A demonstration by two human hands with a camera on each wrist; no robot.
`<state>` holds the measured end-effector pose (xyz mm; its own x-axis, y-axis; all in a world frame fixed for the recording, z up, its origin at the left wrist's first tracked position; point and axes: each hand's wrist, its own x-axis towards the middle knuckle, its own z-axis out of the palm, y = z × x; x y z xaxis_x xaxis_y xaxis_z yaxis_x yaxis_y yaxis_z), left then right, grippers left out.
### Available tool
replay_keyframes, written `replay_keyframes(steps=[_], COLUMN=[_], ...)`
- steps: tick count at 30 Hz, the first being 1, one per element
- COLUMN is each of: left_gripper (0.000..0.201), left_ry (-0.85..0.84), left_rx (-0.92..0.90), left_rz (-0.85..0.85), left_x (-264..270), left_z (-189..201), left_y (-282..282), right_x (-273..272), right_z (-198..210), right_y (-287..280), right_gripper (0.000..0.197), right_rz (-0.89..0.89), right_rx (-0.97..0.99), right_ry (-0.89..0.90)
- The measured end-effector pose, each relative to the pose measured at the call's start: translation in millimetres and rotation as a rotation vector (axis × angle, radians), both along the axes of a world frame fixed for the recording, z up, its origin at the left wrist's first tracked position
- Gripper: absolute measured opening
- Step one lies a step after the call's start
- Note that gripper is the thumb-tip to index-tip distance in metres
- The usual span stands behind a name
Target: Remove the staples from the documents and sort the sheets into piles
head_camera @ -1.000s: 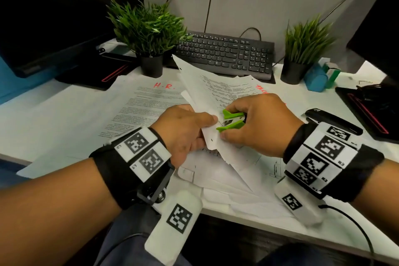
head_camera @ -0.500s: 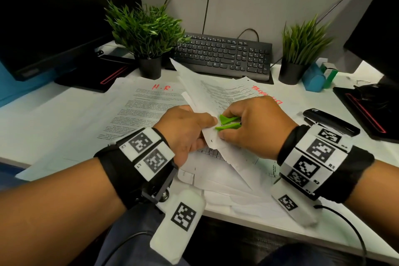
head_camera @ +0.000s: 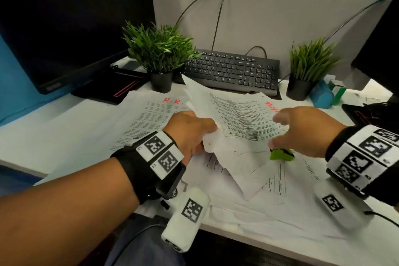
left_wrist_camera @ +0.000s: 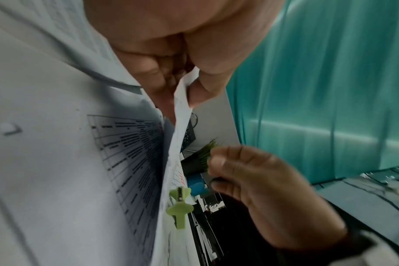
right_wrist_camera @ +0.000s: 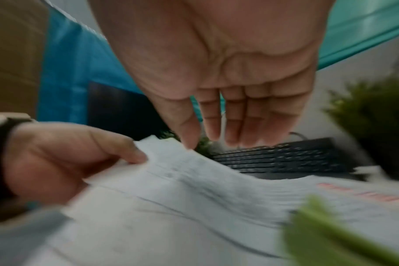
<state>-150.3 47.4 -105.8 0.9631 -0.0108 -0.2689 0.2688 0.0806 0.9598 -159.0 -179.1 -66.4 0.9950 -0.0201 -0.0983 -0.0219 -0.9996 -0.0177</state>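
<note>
Green staple remover [head_camera: 281, 154] lies on loose sheets [head_camera: 278, 181] beneath the empty, slack-fingered right hand [head_camera: 306, 130]; left hand [head_camera: 190, 130] pinches a printed document's [head_camera: 237, 114] corner.

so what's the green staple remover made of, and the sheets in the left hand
Staple remover: looks like moulded plastic, a uniform lime green with a dull sheen and rounded wings; a small greyish part at its centre may be metal. Sheets: thin white printed paper, matte, bending and creasing where the left hand pinches them.
</note>
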Motion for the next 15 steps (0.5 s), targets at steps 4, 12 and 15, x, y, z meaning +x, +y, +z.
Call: replay_keyframes(steps=[4,12,15], left_gripper=[0.025,0.024,0.051], left_ry=[-0.078,-0.108,-0.148], left_rx=[0.04,0.077,0.102], left_rz=[-0.033,-0.02,0.056], left_x=[-6,-8,-3], left_z=[8,7,3], left_y=[-9,-10,-7], right_x=[-7,-1,0], right_z=[10,-9,-9], right_y=[48,65,58], right_gripper=[0.018,0.012,0.015], right_rz=[0.142,0.082,0.048], right_rx=[0.406,0.665,0.821], right_ry=[-0.175,-0.158,-0.157])
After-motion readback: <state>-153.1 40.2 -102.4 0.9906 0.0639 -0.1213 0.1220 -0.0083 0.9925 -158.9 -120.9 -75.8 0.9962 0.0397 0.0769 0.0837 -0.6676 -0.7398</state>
